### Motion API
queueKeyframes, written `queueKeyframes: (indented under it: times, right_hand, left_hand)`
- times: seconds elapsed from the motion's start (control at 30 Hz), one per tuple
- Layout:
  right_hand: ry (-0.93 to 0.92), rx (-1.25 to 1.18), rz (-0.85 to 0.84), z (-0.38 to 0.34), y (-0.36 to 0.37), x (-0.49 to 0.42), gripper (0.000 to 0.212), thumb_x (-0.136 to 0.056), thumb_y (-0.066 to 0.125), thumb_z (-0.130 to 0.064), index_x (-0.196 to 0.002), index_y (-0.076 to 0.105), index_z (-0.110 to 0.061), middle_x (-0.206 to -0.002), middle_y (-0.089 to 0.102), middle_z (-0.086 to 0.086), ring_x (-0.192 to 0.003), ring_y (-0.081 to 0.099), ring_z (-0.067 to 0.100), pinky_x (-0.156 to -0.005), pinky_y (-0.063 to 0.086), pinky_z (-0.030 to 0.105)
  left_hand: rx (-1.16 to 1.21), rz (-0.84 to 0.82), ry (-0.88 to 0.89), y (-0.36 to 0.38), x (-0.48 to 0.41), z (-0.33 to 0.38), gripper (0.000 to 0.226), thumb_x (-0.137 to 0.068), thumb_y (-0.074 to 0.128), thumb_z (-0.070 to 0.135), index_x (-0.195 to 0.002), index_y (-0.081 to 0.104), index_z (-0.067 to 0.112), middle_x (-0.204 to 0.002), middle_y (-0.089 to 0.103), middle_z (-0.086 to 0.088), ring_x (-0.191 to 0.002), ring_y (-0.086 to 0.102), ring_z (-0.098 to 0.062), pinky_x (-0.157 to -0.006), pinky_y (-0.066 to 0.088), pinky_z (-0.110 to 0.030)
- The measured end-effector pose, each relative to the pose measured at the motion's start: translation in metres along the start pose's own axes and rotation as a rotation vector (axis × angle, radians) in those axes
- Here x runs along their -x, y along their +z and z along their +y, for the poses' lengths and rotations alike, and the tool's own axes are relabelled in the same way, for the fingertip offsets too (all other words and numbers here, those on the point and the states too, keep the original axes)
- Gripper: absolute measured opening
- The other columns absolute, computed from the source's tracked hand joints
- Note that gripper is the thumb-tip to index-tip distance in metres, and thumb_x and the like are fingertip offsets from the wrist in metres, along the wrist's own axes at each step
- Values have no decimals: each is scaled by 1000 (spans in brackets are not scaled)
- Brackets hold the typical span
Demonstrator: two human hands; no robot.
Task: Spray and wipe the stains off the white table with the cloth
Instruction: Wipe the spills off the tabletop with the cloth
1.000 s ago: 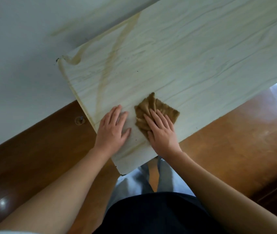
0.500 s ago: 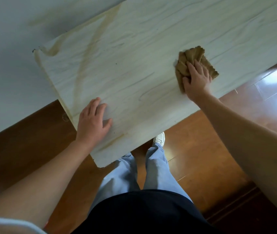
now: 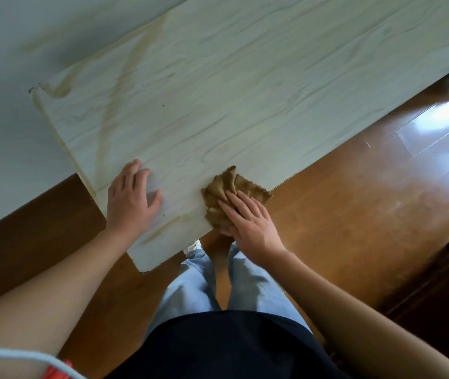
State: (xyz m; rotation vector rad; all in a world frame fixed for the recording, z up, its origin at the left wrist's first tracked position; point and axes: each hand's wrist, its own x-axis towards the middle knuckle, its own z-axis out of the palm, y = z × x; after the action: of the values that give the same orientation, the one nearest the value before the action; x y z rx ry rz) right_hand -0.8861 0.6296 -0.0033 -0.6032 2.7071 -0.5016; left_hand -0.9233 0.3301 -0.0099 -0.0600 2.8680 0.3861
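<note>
The white table [image 3: 245, 99] has a pale wood-grain top with long yellow-brown stains [image 3: 119, 91] running down its left part and near its close corner. A crumpled brown cloth [image 3: 231, 191] lies at the table's near edge, partly over it. My right hand [image 3: 250, 217] presses flat on the cloth with fingers spread. My left hand [image 3: 131, 199] rests flat on the tabletop to the cloth's left, holding nothing. No spray bottle is in view.
A white wall [image 3: 12, 132] stands behind and left of the table. Shiny brown wooden floor [image 3: 354, 201] lies below, with my legs in light jeans [image 3: 198, 283] at the table's corner. A dark wooden piece [image 3: 442, 283] sits low right.
My right hand has swept the cloth back from the far right of the tabletop to the near edge beside my left hand. The left hand stayed flat on the table.
</note>
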Motion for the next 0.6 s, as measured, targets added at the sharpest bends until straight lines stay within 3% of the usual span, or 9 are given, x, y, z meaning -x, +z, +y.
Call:
queueKeyframes:
  times: [0.07,0.17,0.3,0.47,0.6]
  right_hand:
    - [-56,43,-18,22,-12,-12,57,-92,52,-25,-149,47,-27,-159,39,-4,-148,34,21,-120,24,38]
    - [-21,97,14,59,-31,-39,60,-91,56,-26,-150,47,-27,-159,40,-1,-146,36,24,-124,16,43]
    - [109,85,58,81,-41,-76,57,-101,49,-28,-156,34,-24,-163,31,6,-152,22,30,-125,14,51]
    - [220,31,126,45,-26,-99,55,-103,42,-21,-157,31,-19,-166,21,6,-155,10,29,-127,5,46]
    - [100,14,63,-17,1,-92,57,-101,43,-22,-157,31,-20,-166,23,6,-154,10,29,-126,3,47]
  left_hand:
    - [-3,-3,-11,0,0,1,49,-96,61,34,-136,47,9,-160,33,-16,-150,27,-37,-115,33,-57]
    - [-4,-9,-31,1,-1,3,50,-97,60,35,-137,46,9,-160,32,-15,-151,26,-36,-116,32,-57]
    - [1,18,-34,6,-2,1,51,-96,60,37,-137,44,11,-159,33,-14,-150,27,-36,-116,32,-56]
    - [-13,21,-16,8,-3,0,53,-96,59,39,-138,44,10,-158,34,-16,-148,29,-39,-115,31,-56]
    - [-30,-17,-8,-5,-4,-4,55,-98,53,43,-140,46,8,-156,37,-18,-145,34,-38,-112,35,-55]
